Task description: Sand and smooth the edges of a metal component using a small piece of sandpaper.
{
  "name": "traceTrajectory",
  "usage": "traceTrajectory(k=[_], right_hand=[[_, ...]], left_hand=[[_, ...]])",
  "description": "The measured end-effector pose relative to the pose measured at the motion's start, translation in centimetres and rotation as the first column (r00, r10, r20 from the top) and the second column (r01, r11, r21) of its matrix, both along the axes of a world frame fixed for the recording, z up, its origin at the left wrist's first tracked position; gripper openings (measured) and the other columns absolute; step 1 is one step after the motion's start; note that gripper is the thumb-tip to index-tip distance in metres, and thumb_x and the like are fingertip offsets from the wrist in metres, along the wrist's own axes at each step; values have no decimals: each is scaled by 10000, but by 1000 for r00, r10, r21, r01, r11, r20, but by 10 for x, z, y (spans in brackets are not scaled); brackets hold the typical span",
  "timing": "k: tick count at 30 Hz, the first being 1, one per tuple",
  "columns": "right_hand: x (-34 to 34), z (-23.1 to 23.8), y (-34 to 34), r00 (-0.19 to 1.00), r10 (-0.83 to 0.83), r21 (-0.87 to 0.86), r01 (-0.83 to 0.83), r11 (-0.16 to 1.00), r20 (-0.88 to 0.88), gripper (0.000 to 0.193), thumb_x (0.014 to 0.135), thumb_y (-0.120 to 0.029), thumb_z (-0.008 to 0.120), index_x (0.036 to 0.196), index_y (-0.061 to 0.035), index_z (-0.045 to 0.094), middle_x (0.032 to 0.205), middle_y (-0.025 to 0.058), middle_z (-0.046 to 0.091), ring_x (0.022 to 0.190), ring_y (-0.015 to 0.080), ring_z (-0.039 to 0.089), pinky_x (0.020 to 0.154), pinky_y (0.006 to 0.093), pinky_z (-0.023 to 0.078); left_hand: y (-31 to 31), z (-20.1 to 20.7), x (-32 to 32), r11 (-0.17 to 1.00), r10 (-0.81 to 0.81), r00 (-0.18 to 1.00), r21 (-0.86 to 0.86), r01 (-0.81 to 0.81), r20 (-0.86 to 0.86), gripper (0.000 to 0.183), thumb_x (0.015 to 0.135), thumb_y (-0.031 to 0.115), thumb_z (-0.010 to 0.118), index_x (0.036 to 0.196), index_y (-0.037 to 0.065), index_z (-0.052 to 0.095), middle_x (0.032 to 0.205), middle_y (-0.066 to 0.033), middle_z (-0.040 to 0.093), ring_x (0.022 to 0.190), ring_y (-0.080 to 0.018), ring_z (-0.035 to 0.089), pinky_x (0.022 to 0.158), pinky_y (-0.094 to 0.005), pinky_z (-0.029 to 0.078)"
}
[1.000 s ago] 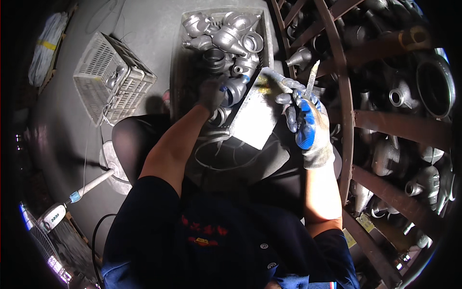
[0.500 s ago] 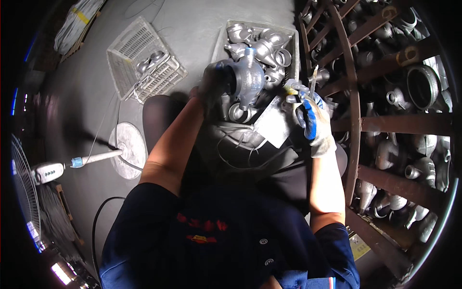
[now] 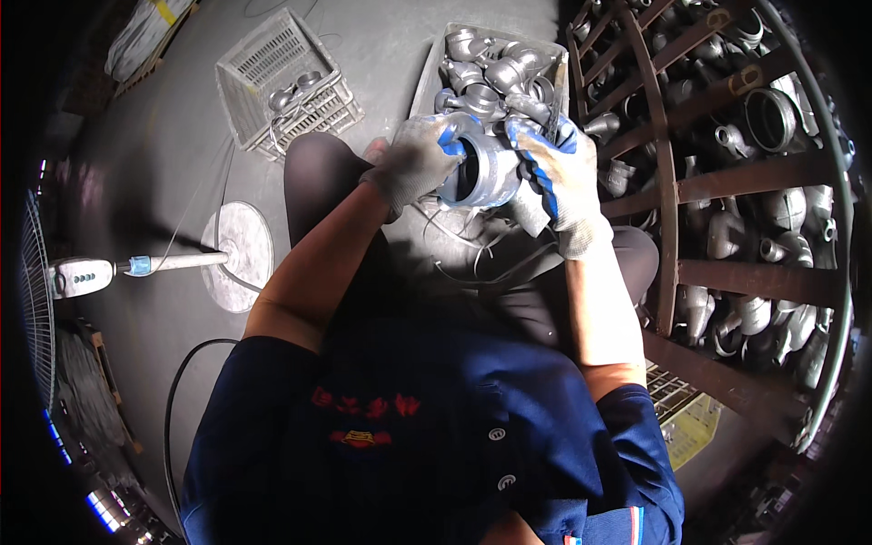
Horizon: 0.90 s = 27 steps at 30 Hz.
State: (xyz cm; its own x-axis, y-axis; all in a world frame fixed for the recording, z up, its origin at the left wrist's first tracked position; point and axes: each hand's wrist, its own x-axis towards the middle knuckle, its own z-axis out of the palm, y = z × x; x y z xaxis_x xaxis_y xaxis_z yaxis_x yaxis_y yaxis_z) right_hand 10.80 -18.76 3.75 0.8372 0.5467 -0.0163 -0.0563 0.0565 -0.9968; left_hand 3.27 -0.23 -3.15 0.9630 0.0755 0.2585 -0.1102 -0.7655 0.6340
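Observation:
A grey metal pipe-like casting (image 3: 495, 177) is held over the near end of a crate, its round open mouth turned toward my left. My left hand (image 3: 420, 162), in a grey and blue coated glove, grips its left side with the fingers at the rim. My right hand (image 3: 561, 173), gloved alike, is closed at the casting's right side. A slim dark tool (image 3: 555, 111) seems to stick up from its fingers; most of it is hidden. The crate (image 3: 429, 80) behind holds several similar grey castings (image 3: 480, 77).
A slatted plastic crate (image 3: 272, 54) with a few metal parts stands at the far left. A standing fan (image 3: 86, 277) with a round base (image 3: 232, 259) is at left. A brown metal rack (image 3: 668, 200) full of castings rises at right. Cables (image 3: 481, 277) hang near my knees.
My right hand has moved left to the casting. The casting has been turned and lowered, so its open mouth now shows. The whole view has shifted slightly.

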Motion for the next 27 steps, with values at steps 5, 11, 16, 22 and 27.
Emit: traceTrajectory(k=[5,11,16,22,27], right_hand=[[-4,11,-11,994,10,-38,-14,999,-106,254,856,-78,632,1104,-23,635,799,-35,650,454,-36,364,404,138,247],[11,26,-26,949,289,207,-260,943,-124,336,837,-86,609,1141,48,560,863,114,663,406,6,410,345,132,269],[17,15,-15,905,413,272,-374,887,-104,326,856,-84,588,1155,45,559,904,137,649,408,11,398,342,141,259],[20,-1,-8,979,193,99,-186,978,-64,241,870,-125,616,1084,-13,630,672,-22,587,439,24,435,378,170,293],[-4,-5,-22,964,-225,15,229,973,-144,275,950,-199,506,1140,-24,601,511,-59,459,359,16,331,332,180,227]], left_hand=[[6,30,-16,639,-354,935,-732,237,-7,350,815,12,559,1164,-21,584,1125,-121,628,1025,-145,582,886,-282,463],[-1,28,-11,113,-395,918,-993,16,-30,635,946,501,399,1317,-14,410,1212,-156,547,1085,-240,568,952,-362,442],[-36,8,3,-602,-542,821,-765,-229,181,526,948,465,438,1242,33,499,1171,-147,584,1029,-261,593,926,-399,476],[-48,13,-6,-673,-491,840,-713,-197,230,499,956,443,410,1265,59,486,1175,-165,581,1036,-298,593,922,-445,480],[-37,2,-8,-832,-346,835,-551,-63,428,572,958,459,300,1332,44,420,1252,-224,516,1108,-387,536,942,-512,455]])
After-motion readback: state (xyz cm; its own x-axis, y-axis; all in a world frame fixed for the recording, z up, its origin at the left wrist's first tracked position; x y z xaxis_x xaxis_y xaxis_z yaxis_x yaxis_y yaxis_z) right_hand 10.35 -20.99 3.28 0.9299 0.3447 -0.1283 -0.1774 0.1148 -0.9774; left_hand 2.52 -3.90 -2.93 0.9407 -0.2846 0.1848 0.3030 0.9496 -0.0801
